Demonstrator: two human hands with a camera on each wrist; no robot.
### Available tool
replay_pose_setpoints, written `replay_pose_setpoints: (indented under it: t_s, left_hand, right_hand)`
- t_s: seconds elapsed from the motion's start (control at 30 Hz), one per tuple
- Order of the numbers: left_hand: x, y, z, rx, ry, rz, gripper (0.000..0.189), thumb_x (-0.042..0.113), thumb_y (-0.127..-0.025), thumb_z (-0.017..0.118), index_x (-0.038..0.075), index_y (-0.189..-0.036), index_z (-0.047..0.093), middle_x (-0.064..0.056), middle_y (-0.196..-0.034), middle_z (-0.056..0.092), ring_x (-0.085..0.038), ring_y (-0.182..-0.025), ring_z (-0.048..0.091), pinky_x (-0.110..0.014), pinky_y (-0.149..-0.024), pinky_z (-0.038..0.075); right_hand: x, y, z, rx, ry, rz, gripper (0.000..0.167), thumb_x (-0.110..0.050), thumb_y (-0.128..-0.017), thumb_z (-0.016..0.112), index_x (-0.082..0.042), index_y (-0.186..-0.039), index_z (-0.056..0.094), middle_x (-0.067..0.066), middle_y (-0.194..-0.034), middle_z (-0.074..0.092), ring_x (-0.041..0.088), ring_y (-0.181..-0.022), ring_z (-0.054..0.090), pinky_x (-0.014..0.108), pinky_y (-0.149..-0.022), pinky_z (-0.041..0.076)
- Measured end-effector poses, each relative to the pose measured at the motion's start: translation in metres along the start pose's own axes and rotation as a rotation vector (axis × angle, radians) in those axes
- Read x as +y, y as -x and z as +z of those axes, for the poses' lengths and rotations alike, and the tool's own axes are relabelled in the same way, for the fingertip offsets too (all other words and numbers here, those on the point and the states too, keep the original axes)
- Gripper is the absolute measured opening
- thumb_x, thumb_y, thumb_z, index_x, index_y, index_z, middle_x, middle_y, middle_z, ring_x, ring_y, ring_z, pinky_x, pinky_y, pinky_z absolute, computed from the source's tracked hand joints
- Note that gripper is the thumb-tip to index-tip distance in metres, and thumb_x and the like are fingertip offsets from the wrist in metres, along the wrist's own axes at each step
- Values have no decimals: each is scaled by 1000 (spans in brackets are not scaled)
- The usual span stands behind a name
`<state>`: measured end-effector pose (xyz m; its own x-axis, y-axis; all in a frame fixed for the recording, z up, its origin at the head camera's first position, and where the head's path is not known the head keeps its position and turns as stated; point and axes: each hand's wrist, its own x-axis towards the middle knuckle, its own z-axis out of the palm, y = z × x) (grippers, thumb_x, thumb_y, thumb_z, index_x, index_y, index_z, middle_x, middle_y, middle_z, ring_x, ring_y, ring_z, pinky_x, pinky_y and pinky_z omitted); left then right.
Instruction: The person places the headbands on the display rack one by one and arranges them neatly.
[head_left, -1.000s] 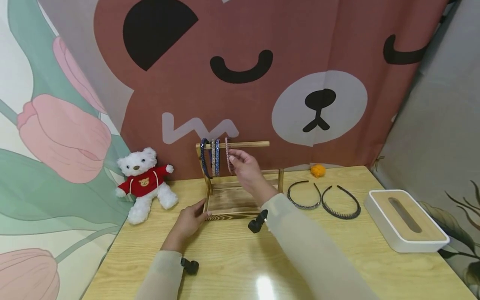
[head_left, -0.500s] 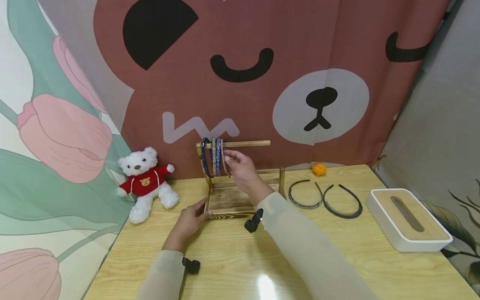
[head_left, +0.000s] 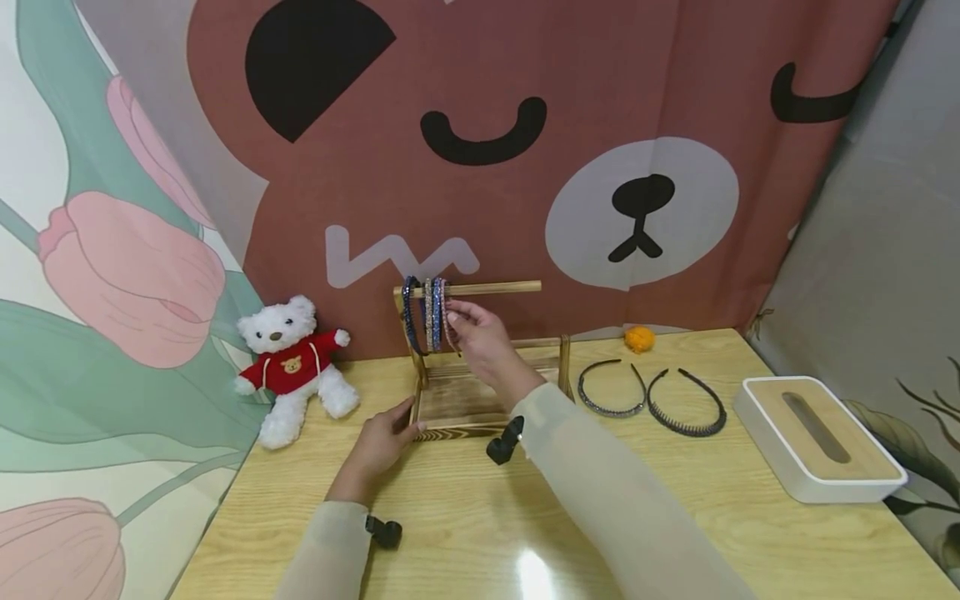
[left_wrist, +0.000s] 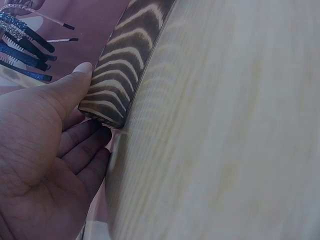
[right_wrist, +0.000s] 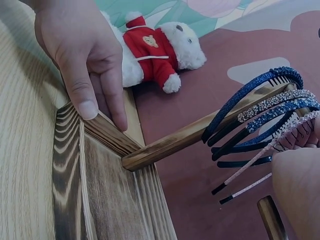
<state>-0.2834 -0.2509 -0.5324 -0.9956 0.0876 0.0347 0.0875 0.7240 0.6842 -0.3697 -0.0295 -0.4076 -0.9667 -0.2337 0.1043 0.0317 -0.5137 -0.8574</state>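
In the head view my right hand [head_left: 487,346] pinches a pink beaded headband [head_left: 444,308] that hangs over the top bar [head_left: 502,287] of a wooden rack [head_left: 465,404]. Left of it on the bar hang a dark blue headband [right_wrist: 222,115], a silver one [right_wrist: 270,104] and a bright blue one [right_wrist: 275,115], close together. My left hand [left_wrist: 45,145] holds the rack's front left corner, thumb on one side and fingers on the other. Part of the pink headband is hidden behind my right hand in the right wrist view.
Two dark headbands, one sparkly [head_left: 611,411] and one toothed [head_left: 686,427], lie right of the rack. Behind them is an orange ball-like thing [head_left: 639,338]. A white tissue box [head_left: 817,433] stands far right; a white teddy bear [head_left: 288,358] in red sits left.
My right hand has slid the pink headband leftward along the bar, up beside the bright blue one. Over the last half second it has barely moved. My left hand stays at the rack's corner.
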Motion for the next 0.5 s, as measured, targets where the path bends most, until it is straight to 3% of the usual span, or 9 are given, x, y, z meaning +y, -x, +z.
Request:
replay_pose_setpoints:
  t_s: [0.2, 0.43, 0.5]
  left_hand:
    - [1, 1, -1, -3, 7, -4, 68, 38, -108, 71, 17, -168, 47, -20, -162, 55, -45, -151, 50, -64, -125, 42]
    - [2, 1, 0, 1, 13, -3, 68, 36, -108, 72, 15, -167, 47, -20, -162, 56, -44, -151, 51, -63, -125, 43]
    - [2, 1, 0, 2, 12, -4, 67, 36, -108, 72, 15, -167, 48, -20, -161, 56, -44, -151, 51, -63, -124, 43]
  right_hand:
    - [-2, 1, -4, 21, 45, 12, 32, -1, -110, 62, 4, -142, 66, 0, -107, 68, 12, -93, 63, 23, -79, 54]
    - [-15, 14, -30, 71, 145, -24, 37, -10, -110, 67, 1, -145, 65, 2, -116, 65, 18, -111, 64, 42, -116, 51]
    - [-23, 22, -42, 66, 156, -44, 36, -12, -111, 66, -1, -144, 65, 3, -117, 65, 18, -111, 64, 47, -120, 48]
